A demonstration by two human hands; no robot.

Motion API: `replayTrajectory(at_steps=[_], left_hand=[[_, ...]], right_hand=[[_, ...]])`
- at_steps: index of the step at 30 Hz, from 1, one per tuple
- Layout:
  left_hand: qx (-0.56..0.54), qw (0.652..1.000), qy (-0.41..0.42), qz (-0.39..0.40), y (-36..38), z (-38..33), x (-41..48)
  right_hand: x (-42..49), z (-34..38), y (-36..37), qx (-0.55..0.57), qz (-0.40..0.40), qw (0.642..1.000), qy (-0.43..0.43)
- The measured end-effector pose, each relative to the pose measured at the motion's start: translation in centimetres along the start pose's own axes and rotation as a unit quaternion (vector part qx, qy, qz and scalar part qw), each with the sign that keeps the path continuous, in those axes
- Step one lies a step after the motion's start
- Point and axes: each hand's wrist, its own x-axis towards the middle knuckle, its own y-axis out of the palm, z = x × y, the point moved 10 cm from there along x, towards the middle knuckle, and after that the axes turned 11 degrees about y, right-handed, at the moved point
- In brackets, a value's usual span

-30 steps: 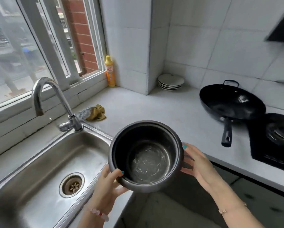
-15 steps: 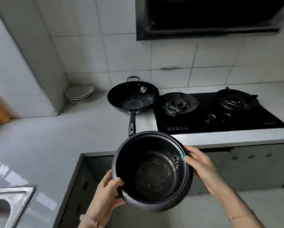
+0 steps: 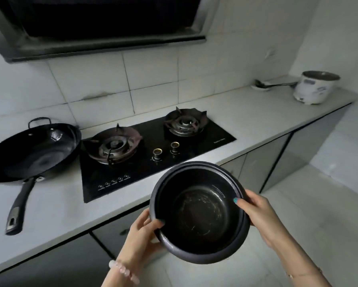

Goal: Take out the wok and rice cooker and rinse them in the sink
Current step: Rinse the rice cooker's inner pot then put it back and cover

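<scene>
Both hands are on the rice cooker pot (image 3: 201, 214): round, deep, matte dark non-stick, with pale scratches swirling over its floor. The left hand (image 3: 140, 237) cups the near side, thumb hooked over the rim. The right hand (image 3: 259, 216) clasps the opposite side, thumb on the lip. The pot hangs tilted in the air, just off the counter's front edge. The wok (image 3: 35, 154), wide, black and glossy with a long handle, sits on the pale smooth counter (image 3: 256, 119), left of the black glass hob (image 3: 194, 150). The white cooker body (image 3: 314, 88) stands at the far right end, against the tiled wall (image 3: 153, 73).
</scene>
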Motion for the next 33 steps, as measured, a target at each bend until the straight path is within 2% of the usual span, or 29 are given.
replayTrajectory(at_steps=[6,9,11,13,16,17,20,21,22,27,33], left_hand=[[0.081,0.989,0.011,0.127,10.1,0.4,6.6],[0.143,0.979,0.042,0.141,13.0,0.0,10.8],[0.219,0.959,0.094,0.15,15.0,-0.5,14.0],[0.286,0.929,0.144,0.187,18.0,-0.8,17.0],[0.397,0.859,0.222,0.236,22.1,-0.2,21.5],[0.439,0.827,0.259,0.238,23.1,-0.3,22.4],[0.558,0.676,0.409,0.256,28.7,-1.3,25.6],[0.572,0.64,0.437,0.269,30.7,-1.5,26.7],[0.573,0.618,0.464,0.272,32.6,-1.8,27.7],[0.561,0.575,0.519,0.292,40.5,-2.2,32.7],[0.599,0.551,0.48,0.327,47.6,0.8,38.2]], right_hand=[[1.7,-3.7,-12.3,0.095,-0.188,0.977,0.027],[2.0,-5.4,-17.5,0.137,-0.259,0.955,0.04],[2.1,-6.1,-20.7,0.165,-0.308,0.936,0.044],[2.3,-6.1,-23.6,0.175,-0.354,0.918,0.045],[3.4,-5.6,-27.4,0.195,-0.395,0.896,0.047],[3.7,-5.4,-28.3,0.204,-0.402,0.891,0.052],[5.7,-3.8,-31.7,0.224,-0.436,0.87,0.054],[6.5,-3.1,-32.8,0.228,-0.448,0.863,0.053],[7.3,-2.5,-33.8,0.234,-0.46,0.855,0.053],[10.6,-1.7,-38.5,0.253,-0.502,0.825,0.056],[13.7,-2.3,-43.9,0.251,-0.514,0.817,0.071]])
